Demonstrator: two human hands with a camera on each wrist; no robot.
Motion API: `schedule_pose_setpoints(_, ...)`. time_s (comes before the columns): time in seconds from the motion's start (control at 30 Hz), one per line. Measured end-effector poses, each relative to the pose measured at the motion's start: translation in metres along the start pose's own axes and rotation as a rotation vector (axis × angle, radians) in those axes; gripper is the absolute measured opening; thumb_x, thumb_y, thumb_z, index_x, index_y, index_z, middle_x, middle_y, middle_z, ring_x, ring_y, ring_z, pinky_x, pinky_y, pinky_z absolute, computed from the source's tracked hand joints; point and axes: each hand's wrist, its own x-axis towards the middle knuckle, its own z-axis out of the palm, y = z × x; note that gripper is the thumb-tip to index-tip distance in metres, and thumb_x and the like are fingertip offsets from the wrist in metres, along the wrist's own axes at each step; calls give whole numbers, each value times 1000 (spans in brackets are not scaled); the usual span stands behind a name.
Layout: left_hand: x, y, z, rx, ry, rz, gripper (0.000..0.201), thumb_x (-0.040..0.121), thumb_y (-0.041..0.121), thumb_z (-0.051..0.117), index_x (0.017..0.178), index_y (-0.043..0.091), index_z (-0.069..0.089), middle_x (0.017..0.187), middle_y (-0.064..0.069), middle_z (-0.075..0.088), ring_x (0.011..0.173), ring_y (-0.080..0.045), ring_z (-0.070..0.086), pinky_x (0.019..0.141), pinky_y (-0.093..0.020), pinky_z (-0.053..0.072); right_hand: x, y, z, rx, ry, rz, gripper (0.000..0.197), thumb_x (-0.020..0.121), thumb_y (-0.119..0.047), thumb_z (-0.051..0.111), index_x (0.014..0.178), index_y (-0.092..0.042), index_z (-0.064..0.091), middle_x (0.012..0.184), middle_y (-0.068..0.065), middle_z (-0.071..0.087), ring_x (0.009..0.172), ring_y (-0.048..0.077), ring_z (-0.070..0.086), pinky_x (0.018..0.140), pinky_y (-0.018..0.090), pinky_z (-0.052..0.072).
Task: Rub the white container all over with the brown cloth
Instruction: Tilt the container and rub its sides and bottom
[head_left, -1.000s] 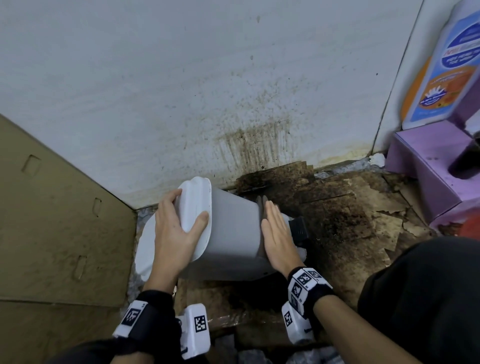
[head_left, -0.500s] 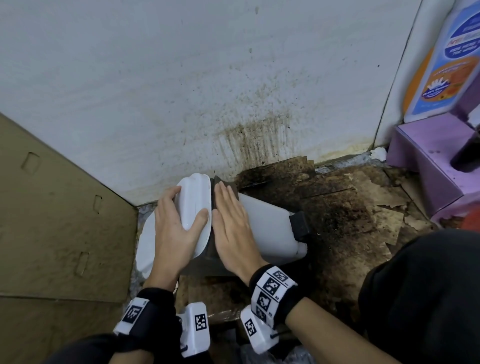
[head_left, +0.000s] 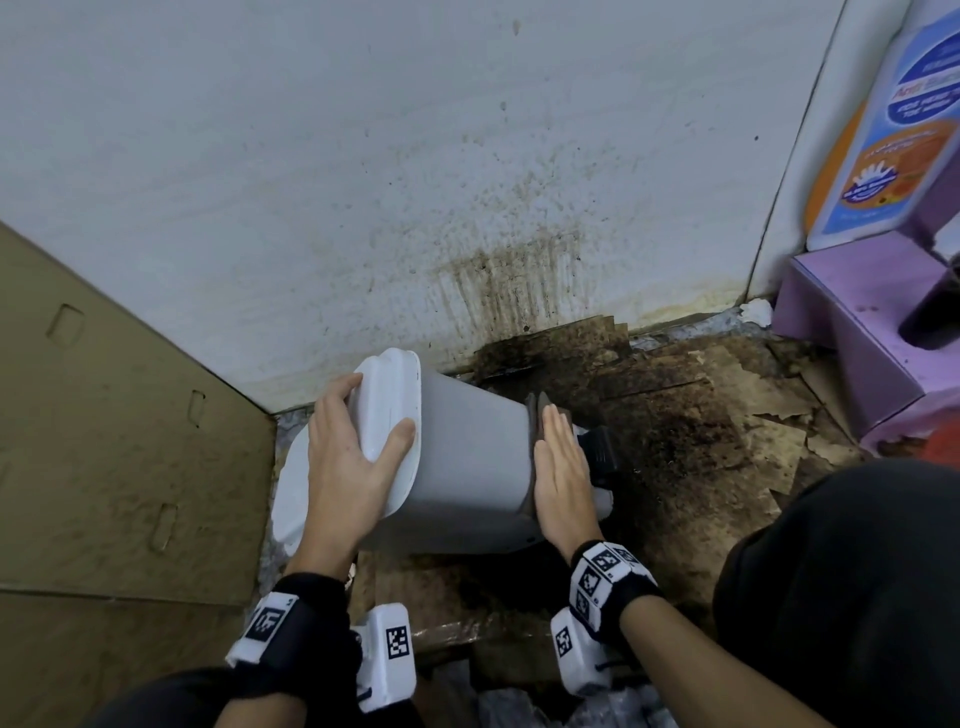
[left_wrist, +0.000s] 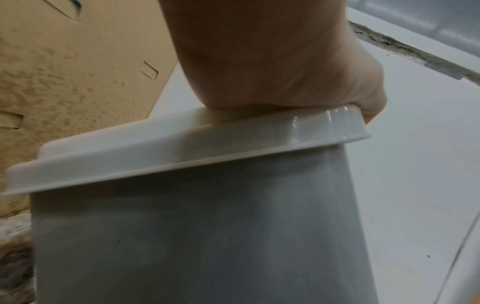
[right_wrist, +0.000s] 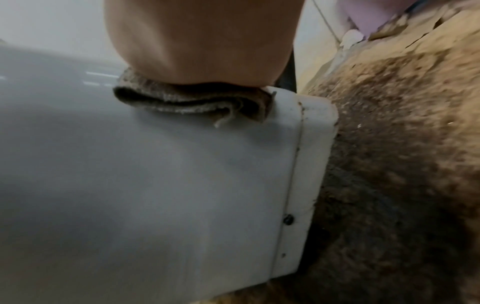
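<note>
The white container (head_left: 470, 457) lies tilted on its side on the stained floor, lid end to the left, base end with a black part (head_left: 597, 452) to the right. My left hand (head_left: 353, 457) grips the rim of the white lid (head_left: 389, 400), thumb on the near side; the left wrist view shows the lid (left_wrist: 182, 148) under the palm. My right hand (head_left: 561, 473) lies flat with straight fingers, pressing the folded brown cloth (head_left: 535, 410) onto the container's side near the base. The cloth (right_wrist: 192, 102) is squashed under the palm on the container wall (right_wrist: 155, 185).
A stained white wall (head_left: 415, 182) stands just behind. A cardboard sheet (head_left: 119, 441) leans at the left. Torn, dirty cardboard (head_left: 727, 415) covers the floor. A purple box (head_left: 852, 332) with a printed bottle (head_left: 893, 130) sits at the right. A dark-clothed knee (head_left: 841, 597) is at the lower right.
My right hand slid the cloth from near the lid back along the container's side to the base end. The left hand kept its grip on the lid.
</note>
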Motion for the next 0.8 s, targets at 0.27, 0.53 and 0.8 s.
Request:
schedule_pose_setpoints(0.27,-1,0,-1,25,-7,24,82,82,65,52,148,17,40,146,3,43,131,-7,35,113,-37,32,-7,-79,26,25,-39,-150,61,105,-38,17,164,-21,15,170,-13,8,155,-4,-3,127,25,0)
schedule_pose_setpoints(0.53,-2,4,2,32,-25,14,87,81,68,53,150,18,37,146,6,41,138,-14,36,118,-42,33,6,-97,18,-12,-150,-338,53,111,-33,22,163,-25,16,170,-14,14,155,-4,4,125,19,1)
schedule_pose_setpoints(0.8,-4,4,2,-38,-7,-6,83,78,66,58,148,25,39,141,16,40,136,-8,37,112,-35,32,42,-22,-11,-110,-109,-72,48,109,-28,23,152,-15,41,155,4,45,144,15,36,124,29,20)
